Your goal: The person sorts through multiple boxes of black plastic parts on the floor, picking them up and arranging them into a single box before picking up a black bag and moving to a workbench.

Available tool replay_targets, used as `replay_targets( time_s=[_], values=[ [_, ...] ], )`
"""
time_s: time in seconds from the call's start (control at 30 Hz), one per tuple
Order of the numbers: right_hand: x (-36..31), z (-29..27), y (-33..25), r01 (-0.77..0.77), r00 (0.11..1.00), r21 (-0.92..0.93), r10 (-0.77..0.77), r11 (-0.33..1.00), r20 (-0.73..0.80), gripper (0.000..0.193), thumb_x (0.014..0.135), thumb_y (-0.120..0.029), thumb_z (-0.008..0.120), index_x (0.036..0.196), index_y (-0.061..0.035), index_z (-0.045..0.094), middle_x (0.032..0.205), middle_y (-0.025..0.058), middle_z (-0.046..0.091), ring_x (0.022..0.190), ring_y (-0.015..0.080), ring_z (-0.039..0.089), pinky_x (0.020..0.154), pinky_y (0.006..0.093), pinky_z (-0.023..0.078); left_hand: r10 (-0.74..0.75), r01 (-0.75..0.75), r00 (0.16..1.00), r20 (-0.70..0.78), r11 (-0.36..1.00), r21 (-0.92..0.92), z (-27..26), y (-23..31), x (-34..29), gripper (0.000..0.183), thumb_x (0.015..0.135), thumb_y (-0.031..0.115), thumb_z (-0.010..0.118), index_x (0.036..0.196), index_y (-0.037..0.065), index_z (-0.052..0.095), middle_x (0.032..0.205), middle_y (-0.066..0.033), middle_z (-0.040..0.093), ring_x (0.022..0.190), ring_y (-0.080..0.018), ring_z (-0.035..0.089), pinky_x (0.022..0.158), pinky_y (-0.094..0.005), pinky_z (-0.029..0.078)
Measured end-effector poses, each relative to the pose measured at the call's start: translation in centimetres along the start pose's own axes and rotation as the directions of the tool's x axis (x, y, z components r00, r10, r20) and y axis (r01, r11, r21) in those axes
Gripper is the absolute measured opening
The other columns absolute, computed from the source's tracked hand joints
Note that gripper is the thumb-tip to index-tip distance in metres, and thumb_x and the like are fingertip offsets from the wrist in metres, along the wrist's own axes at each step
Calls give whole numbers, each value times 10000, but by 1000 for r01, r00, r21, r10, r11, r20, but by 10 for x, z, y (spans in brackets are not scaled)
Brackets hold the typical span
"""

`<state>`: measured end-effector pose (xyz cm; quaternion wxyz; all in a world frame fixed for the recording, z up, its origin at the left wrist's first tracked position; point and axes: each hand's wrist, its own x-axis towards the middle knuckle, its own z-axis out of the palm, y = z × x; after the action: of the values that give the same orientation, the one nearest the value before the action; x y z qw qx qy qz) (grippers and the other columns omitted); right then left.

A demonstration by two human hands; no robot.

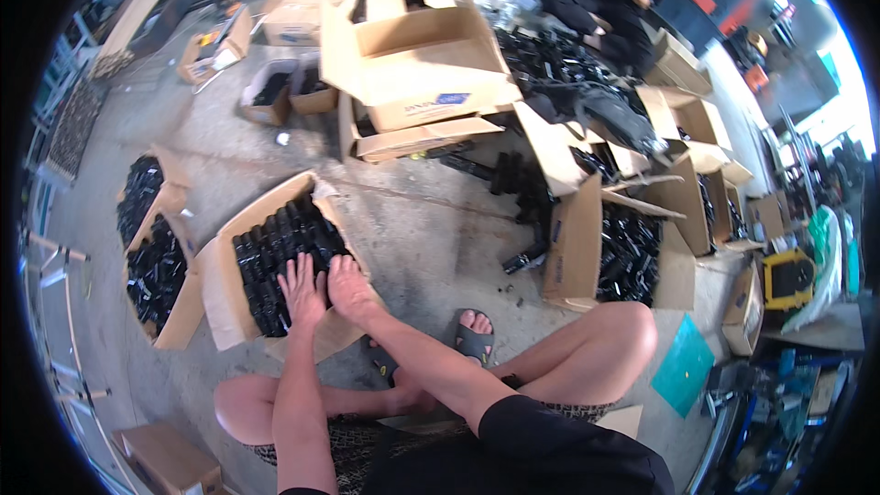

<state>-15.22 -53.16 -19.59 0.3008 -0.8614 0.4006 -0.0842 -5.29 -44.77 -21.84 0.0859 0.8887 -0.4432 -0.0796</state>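
An open cardboard box (216, 286) sits on the floor in front of me, left of centre. Black plastic parts (282, 236) lie in it in close rows. My left hand (303, 295) rests on the rows at the near side, palm down with its fingers stretched out. Right beside it, at the box's near right corner, my right hand (349, 290) has its fingers bent and held together. Whatever lies under those fingers is hidden, so I cannot make out what they grip.
Smaller boxes of black parts (158, 266) stand to the left. At the right, a tall box (575, 243) holds more, beside a loose pile (522, 183). Large open cartons (417, 64) stand ahead. Another person (612, 0) sits at the far right. A teal sheet (684, 365) lies near my knee.
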Motion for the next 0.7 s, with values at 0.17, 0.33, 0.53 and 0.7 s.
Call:
replay_targets(
  time_s=[0.17, 0.33, 0.53, 0.7],
  values=[
    [16, -62, 33, 387, 912, -74, -370, 919, 176, 228, 842, -174, 546, 930, 13, 643, 1005, 230, 645, 938, 371, 650, 806, 450, 535, 130, -117, 989, 69, 978, -171, -13, 0, 9, 647, 962, 395, 525, 1507, 116, 313, 1579, -135, 258, 1469, -326, 199, 1179, -550, 65],
    [82, -211, 164, 287, 943, -344, -199, 894, 269, 181, 744, -168, 644, 864, -50, 713, 897, 156, 712, 897, 301, 698, 758, 434, 560, -89, 90, 996, 10, 988, -123, 12, 10, 15, 709, 973, 444, 498, 1496, 14, 285, 1588, -169, 208, 1482, -323, 143, 1179, -542, 102],
    [-10, -221, 329, 85, 826, -734, 365, 673, 430, 238, 774, -122, 678, 1003, -95, 734, 1071, 100, 712, 1035, 268, 670, 885, 398, 511, -201, 207, 978, 59, 971, -121, -16, 18, 37, 795, 966, 549, 433, 1546, 88, 144, 1602, -174, 150, 1483, -379, 81, 1185, -533, 77],
    [-46, -148, 372, -12, 908, -755, 324, 655, 267, 235, 885, -152, 533, 995, -104, 735, 1032, 118, 721, 1005, 269, 682, 953, 630, 391, -132, 129, 953, 272, 991, 30, -18, 37, 25, 821, 947, 599, 425, 1555, 126, 138, 1619, -159, 71, 1490, -365, 31, 1178, -565, 28]
  ],
)
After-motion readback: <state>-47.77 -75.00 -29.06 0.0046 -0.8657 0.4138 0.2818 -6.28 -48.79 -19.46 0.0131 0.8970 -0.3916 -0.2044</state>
